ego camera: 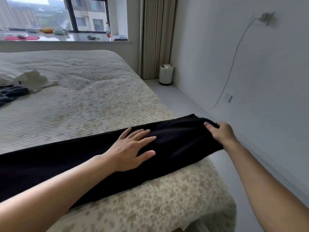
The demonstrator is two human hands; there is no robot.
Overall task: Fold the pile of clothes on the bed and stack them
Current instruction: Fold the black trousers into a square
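Black garment (175, 144) under both hands

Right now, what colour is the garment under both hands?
Plain black garment, no pattern; the head view shows it best.

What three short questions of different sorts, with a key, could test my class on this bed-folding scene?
1. True or false: the left hand lies flat with straight fingers on the black garment.
2. Multiple choice: where does the right hand grip the black garment? A) at its end past the bed's edge B) at its middle C) nowhere
3. Fill the gap: the clothes still unfolded, a white garment and a dark blue garment, lie on the far ____ side of the bed.

Key: 1 true; 2 A; 3 left
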